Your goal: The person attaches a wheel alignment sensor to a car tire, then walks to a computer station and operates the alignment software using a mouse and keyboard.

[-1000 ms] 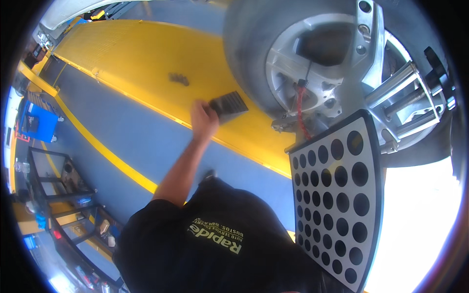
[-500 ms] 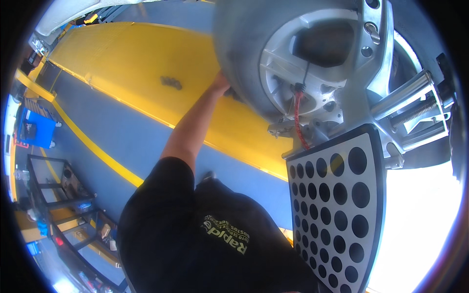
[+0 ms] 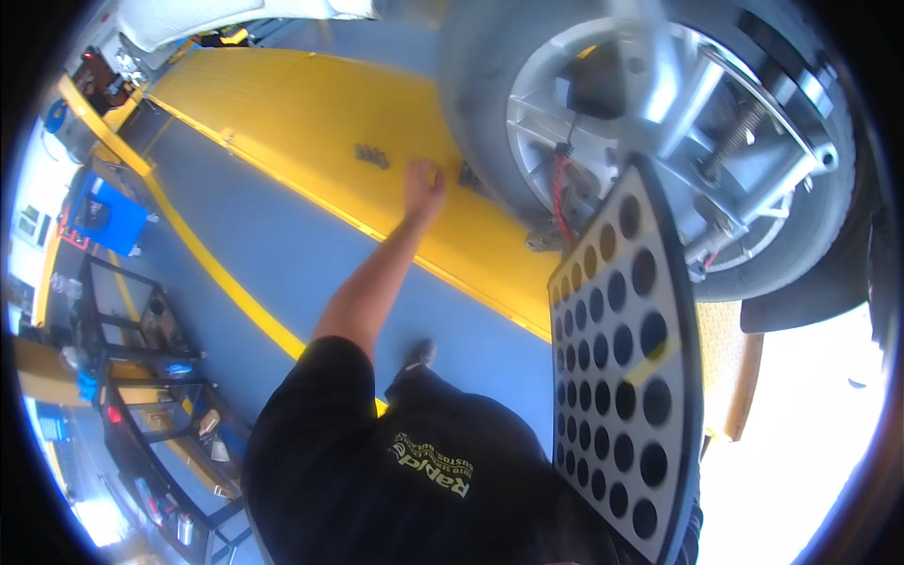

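My left hand [image 3: 424,186] hangs over the yellow ramp [image 3: 264,104], fingers loosely curled and apparently empty. Just beside it a dark block [image 3: 465,174] rests against the tire [image 3: 476,94], partly hidden by it. Small grey metal pieces [image 3: 371,157] lie left of the hand. A silver clamp frame [image 3: 697,113] is fixed on the alloy wheel [image 3: 527,122], with a red cord [image 3: 561,188] hanging down. A board [image 3: 678,377] of black dots stands upright at my right, below the clamp. My right hand is out of view.
Blue floor [image 3: 254,217] with a yellow line runs along the ramp. At the left stand a blue wheeled cart [image 3: 118,212] and a black metal-frame rack [image 3: 151,386] holding small items. Part of a white car body [image 3: 245,24] is at the top, and a foot [image 3: 419,356] shows below my arm.
The dark block that was in my left hand is now at the tire. The hand has drawn back from there, and the view has shifted, showing more of the clamp's outer side.
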A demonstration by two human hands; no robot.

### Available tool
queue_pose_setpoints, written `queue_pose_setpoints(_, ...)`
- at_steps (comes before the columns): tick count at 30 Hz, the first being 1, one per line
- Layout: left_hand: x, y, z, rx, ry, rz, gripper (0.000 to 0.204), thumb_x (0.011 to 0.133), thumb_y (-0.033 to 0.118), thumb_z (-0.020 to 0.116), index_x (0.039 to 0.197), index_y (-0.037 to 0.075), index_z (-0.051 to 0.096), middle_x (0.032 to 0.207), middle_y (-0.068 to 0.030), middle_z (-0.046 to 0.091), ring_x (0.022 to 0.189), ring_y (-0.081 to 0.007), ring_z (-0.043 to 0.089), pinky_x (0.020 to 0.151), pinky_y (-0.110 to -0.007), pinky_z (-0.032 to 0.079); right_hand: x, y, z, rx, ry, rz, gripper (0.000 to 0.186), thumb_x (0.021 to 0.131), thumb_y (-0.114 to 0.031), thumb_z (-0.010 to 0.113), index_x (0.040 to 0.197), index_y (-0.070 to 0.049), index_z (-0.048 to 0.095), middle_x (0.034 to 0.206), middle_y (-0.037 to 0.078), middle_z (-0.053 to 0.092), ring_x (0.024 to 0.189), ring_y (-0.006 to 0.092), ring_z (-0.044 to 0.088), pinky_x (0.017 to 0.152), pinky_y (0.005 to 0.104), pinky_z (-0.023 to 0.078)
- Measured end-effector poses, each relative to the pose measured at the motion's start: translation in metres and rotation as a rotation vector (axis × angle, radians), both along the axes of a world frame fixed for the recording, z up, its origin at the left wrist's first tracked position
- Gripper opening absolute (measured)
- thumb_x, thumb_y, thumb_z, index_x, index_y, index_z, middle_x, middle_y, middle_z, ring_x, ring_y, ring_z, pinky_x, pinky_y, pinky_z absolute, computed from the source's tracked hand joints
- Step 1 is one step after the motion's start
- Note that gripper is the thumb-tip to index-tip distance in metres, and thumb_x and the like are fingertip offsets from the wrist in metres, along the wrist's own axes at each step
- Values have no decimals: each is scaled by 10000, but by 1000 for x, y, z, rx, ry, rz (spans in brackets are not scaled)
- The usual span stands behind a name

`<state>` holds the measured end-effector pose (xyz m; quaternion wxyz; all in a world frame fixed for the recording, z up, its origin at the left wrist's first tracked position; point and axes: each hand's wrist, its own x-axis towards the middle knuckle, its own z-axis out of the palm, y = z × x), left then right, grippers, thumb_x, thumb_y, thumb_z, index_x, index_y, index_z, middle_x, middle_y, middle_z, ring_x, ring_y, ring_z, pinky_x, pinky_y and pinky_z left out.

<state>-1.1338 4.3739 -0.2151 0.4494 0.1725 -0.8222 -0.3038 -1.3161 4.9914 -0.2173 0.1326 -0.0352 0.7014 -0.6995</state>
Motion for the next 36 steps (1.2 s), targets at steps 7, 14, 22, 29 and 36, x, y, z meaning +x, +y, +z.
queue_pose_setpoints(7,278,143,-56,-177,-417,-155,259,865,93,718,1087,70,586,1041,-180,588,1028,-423,578,849,-531,492,10,54,23,517,402,323,572,756,-46,894,1290,7,697,1045,103,763,873,195,738,739,368,590)
queue_pose_setpoints(14,454,315,-172,308,-1340,-177,336,921,241,686,1184,45,610,1158,-215,618,1125,-437,595,939,-539,494,-19,66,19,671,449,432,637,657,-185,916,1266,-99,753,1114,113,789,1021,239,744,899,368,601)
queue_pose_setpoints(22,436,401,-256,603,-1876,-202,501,985,410,651,1294,16,639,1293,-254,651,1237,-453,614,1040,-548,495,0,76,12,771,348,282,763,641,-243,862,1381,-228,676,1490,98,591,1413,330,517,1076,608,417)
queue_pose_setpoints(29,205,447,-123,282,-1169,-441,367,1021,392,679,1057,27,662,965,-171,749,935,-318,725,859,-433,566,-24,85,10,632,754,542,780,653,-337,903,1385,-215,665,1477,111,593,1421,333,490,1065,540,431)
queue_pose_setpoints(36,144,564,41,266,-1147,-490,289,1013,291,701,1087,12,688,1013,-138,770,964,-283,748,863,-405,580,31,89,43,707,469,132,920,677,-362,891,1435,-26,492,1355,182,572,1347,350,525,1119,511,387)
